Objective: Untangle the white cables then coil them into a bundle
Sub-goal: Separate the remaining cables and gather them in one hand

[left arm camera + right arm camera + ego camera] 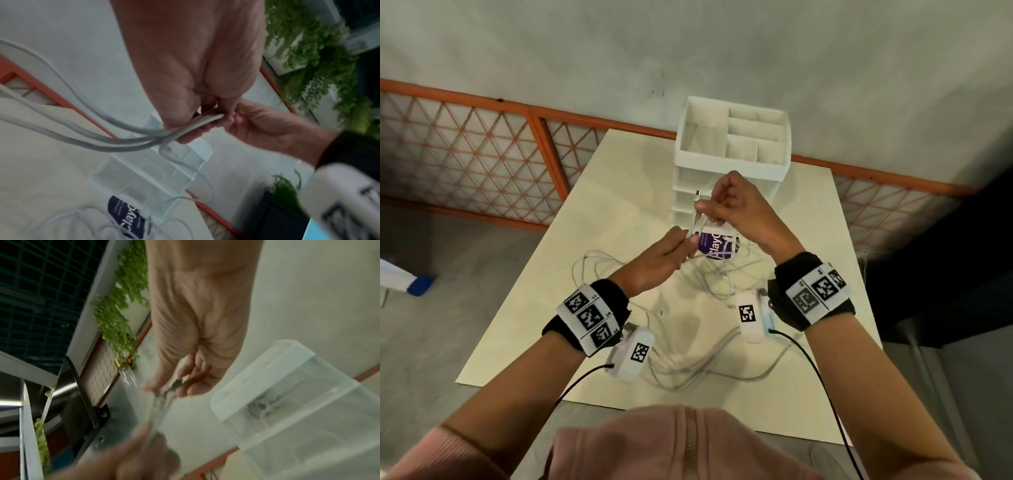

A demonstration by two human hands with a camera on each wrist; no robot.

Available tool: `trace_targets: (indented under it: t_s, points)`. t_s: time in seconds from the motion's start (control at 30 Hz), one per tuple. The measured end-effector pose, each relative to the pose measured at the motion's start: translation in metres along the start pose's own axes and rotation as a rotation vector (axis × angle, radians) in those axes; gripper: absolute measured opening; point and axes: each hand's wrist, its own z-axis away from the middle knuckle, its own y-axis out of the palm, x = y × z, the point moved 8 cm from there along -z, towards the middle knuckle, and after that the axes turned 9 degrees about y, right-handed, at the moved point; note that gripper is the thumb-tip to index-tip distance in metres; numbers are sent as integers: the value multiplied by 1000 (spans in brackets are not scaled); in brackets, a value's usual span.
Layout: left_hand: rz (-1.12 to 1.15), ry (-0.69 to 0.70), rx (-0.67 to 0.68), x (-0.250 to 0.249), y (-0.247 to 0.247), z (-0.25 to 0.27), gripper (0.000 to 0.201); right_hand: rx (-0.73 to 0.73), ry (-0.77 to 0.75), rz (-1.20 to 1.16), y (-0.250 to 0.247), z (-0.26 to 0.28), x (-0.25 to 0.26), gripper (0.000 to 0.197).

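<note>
Several thin white cables [709, 274] lie in loose tangled loops on the cream table [558, 274]. Both hands are raised above its middle. My left hand [681, 244] pinches a few strands together; in the left wrist view the white cables [123, 136] run out of the left hand [197, 123] as a bunch. My right hand [705, 207] pinches the same strands a little higher, a cable plug [698, 195] sticking up above its fingers. In the right wrist view, the right hand [164, 389] holds the blurred white cables [160, 408].
A white compartmented organiser with drawers [732, 150] stands at the table's far side, just behind the hands. A purple-labelled packet [717, 248] lies under the cables. Black wrist-camera leads [822, 377] trail toward me. An orange lattice fence [482, 150] runs behind the table.
</note>
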Motion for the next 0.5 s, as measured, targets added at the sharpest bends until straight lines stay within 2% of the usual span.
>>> trace_targets:
  t_s: [0.07,0.13,0.23,0.33,0.43,0.5]
  points:
    - [100,25,-94,-11,-10,-1,30,110,69,38,14,-4,-19,46]
    - [172,58,-157,-18,-20,-1,33,342,87,205,43,-2,-42,57]
    - [207,71,-192,-18,-32,-3,34,509,158,468,64,0,-83,48]
    - [234,49,-274,-10,-52,-2,34,502,196,687,53,0,-116,26]
    - [46,58,-322,0,-69,3,33,395,252,482,31,-1,-120,17]
    - [-180,15,-278,11,-67,4,32,359,221,412,25,-1,-100,17]
